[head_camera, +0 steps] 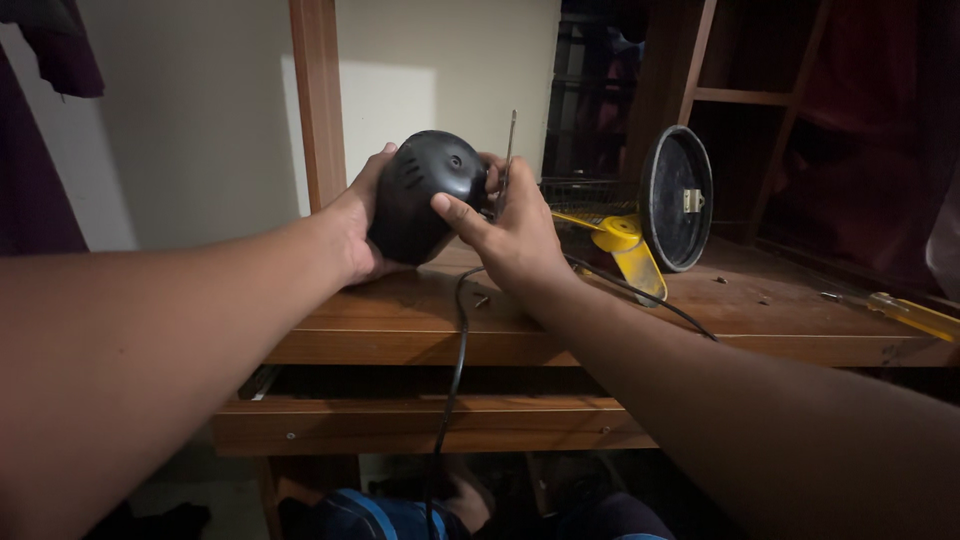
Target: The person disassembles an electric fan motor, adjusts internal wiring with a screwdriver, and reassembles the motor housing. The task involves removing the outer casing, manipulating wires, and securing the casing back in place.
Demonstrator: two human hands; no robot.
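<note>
A rounded black fan motor housing with vent slots sits on the wooden desk. My left hand cups its left side. My right hand grips its right side, thumb on the casing, and also holds a thin screwdriver whose metal shaft points upward. A black power cord runs from the housing down over the desk's front edge.
A round black fan base stands on edge to the right, with yellow fan blades and a wire grille beside it. A yellow-handled screwdriver lies at the far right. Small screws lie on the desk. A wooden post rises behind.
</note>
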